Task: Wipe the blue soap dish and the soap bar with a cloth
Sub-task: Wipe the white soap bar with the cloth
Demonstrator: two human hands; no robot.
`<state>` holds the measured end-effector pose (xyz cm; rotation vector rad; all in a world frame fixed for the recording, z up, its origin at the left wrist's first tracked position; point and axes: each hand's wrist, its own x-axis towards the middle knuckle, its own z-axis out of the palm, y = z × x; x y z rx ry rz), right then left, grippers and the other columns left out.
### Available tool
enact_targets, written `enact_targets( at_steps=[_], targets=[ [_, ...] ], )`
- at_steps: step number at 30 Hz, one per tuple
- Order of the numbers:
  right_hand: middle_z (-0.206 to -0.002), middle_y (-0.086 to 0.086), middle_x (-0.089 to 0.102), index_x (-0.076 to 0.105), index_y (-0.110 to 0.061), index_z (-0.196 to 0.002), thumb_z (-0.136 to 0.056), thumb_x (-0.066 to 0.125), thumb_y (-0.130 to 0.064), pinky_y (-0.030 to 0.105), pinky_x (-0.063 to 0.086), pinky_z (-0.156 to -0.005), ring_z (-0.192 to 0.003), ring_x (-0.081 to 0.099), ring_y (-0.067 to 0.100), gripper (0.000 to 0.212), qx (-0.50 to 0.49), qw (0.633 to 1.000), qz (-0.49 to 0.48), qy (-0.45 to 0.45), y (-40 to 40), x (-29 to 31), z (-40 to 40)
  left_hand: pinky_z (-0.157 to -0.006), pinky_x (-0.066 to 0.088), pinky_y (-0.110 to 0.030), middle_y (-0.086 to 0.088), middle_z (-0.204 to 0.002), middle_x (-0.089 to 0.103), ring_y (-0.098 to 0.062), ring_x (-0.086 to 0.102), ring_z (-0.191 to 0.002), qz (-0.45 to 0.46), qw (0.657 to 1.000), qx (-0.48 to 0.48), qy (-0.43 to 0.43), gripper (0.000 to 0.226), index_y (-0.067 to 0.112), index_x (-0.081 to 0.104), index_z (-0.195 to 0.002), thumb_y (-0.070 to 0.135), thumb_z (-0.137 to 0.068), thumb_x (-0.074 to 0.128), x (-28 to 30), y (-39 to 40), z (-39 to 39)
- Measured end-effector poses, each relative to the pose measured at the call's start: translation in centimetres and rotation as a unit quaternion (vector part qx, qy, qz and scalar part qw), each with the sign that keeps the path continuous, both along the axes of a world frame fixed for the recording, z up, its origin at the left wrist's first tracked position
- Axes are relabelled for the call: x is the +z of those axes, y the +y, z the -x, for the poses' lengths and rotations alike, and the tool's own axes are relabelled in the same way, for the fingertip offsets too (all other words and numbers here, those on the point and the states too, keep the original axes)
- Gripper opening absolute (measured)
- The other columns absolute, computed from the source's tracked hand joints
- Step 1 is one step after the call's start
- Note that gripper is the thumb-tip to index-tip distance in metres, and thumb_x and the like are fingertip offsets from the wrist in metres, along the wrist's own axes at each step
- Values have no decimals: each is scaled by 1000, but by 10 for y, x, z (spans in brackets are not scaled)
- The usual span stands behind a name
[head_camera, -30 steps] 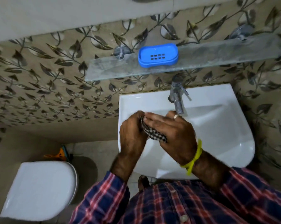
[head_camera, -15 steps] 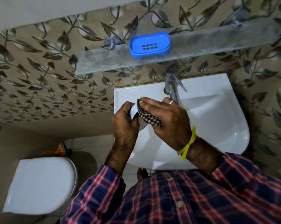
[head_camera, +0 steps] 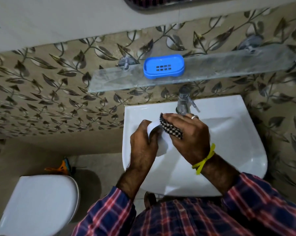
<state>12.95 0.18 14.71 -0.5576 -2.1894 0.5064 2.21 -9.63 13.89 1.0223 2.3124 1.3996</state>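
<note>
The blue soap dish [head_camera: 164,67] stands empty on the glass shelf [head_camera: 229,68] above the basin, apart from both hands. Over the basin, my left hand [head_camera: 142,143] grips a white soap bar [head_camera: 153,127], of which only the upper edge shows. My right hand [head_camera: 186,135] presses a black-and-white checked cloth [head_camera: 171,129] against the bar's right side. Most of the cloth is hidden under my right fingers.
The white basin [head_camera: 229,142] lies under my hands, with a chrome tap [head_camera: 184,103] just behind my right fingers. A white toilet lid [head_camera: 36,201] is at the lower left, with an orange brush [head_camera: 62,167] behind it. Leaf-patterned tiles cover the wall.
More of the white soap bar now shows between my hands, and the cloth has shifted to its right side. The camera view has tilted, so the mirror edge appears at the top.
</note>
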Motion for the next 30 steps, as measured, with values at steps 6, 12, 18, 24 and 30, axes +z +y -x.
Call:
enact_targets(
  at_steps=[6,12,18,24,30],
  targets=[
    [-129,3,68,71,-11,-120,-81,62,7,37,52,-87,-98,69,24,43,59,998,-33,-5,-17,-3,-1,-62,51,-34,1,-73,67,-23,64,-72,45,997,-2,67,17,14,63,-79,-3,-81,61,16,4,10],
    [-128,4,68,70,-11,-122,-76,67,-2,40,52,-94,-120,64,13,47,66,996,63,-17,-18,8,4,-66,47,-34,-4,-75,67,-16,58,-71,-10,999,46,14,12,4,65,-82,-8,-82,67,8,-6,7],
    [-123,6,70,72,-8,-117,-73,68,10,44,55,-89,-113,68,17,48,15,998,58,23,-17,-6,-6,-66,54,-33,0,-76,70,-11,61,-69,-66,992,84,-63,14,15,66,-80,12,-87,77,9,-13,9],
    [-125,5,70,71,-8,-119,-73,68,11,40,54,-90,-115,67,14,50,23,999,37,14,-22,-4,-4,-61,47,-9,14,-74,68,8,59,-63,-112,987,101,-54,16,17,68,-83,6,-83,79,13,-13,15],
    [-121,4,72,74,-10,-115,-72,70,9,43,55,-93,-114,68,16,47,38,995,90,15,-17,4,1,-66,50,-21,12,-72,67,1,58,-66,-147,982,82,-88,27,25,64,-78,3,-84,79,-1,-18,20]
  ],
)
